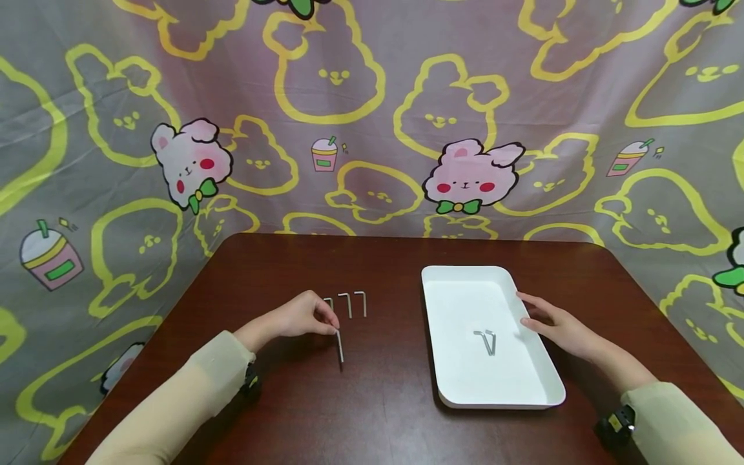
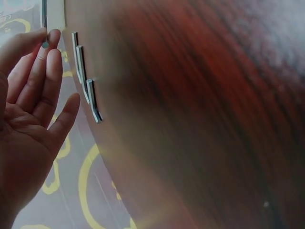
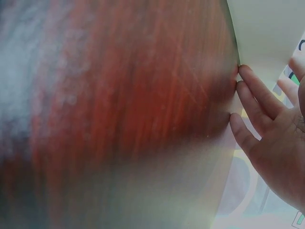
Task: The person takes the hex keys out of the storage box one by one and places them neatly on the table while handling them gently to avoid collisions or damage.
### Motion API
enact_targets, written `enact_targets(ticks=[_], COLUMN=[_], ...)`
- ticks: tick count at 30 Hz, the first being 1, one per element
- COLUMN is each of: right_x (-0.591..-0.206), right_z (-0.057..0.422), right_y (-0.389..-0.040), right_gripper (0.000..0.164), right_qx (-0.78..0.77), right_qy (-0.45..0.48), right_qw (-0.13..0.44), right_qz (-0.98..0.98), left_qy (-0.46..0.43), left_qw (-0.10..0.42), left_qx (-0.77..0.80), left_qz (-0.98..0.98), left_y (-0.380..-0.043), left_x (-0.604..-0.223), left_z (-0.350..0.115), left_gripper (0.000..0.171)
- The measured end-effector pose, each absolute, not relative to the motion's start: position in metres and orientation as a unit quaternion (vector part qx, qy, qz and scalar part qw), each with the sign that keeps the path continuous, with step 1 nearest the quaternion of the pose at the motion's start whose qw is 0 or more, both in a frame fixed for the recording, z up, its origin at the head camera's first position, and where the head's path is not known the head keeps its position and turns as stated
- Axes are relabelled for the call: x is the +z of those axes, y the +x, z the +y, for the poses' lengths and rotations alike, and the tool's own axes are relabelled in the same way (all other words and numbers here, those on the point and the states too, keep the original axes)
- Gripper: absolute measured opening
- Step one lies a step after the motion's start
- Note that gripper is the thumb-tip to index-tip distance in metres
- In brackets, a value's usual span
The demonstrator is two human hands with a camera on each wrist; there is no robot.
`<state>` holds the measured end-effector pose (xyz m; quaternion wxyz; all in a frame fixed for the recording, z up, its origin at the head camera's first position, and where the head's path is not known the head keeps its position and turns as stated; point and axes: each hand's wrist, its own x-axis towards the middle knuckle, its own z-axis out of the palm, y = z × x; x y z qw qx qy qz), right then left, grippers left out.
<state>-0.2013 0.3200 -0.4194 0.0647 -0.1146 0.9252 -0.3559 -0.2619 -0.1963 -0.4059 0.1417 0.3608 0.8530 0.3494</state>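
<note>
My left hand pinches a hex key between thumb and fingertips, its long arm pointing toward the near edge, above the table. Just beyond that hand, three more L-shaped hex keys lie in a row; the middle key and right key show fully, while the left one is partly hidden by the hand. On the right stands a white tray with two hex keys lying close together in it. My right hand rests its fairly straight fingers and thumb against the tray's right rim.
Dark brown wooden table carries everything. A patterned curtain with bear and rabbit drawings hangs behind and along both sides. A dark wrist device is on the right wrist, with another at the left cuff.
</note>
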Motion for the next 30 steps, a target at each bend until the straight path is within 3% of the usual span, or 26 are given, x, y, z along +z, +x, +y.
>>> enact_targets(ticks=[15, 30], right_x=[-0.418, -0.419], right_z=[0.321, 0.321], right_y=[-0.201, -0.201], right_gripper=[0.063, 0.063], right_qx=[-0.363, -0.364], right_qy=[-0.125, -0.125], right_qw=[0.063, 0.060], right_qz=[0.921, 0.921], left_qy=[0.346, 0.378], left_qw=[0.151, 0.105], left_qx=[0.336, 0.311], left_qz=[0.863, 0.866], left_y=[-0.267, -0.271], left_x=[-0.416, -0.420], left_z=[-0.204, -0.203], left_gripper=[0.004, 0.006])
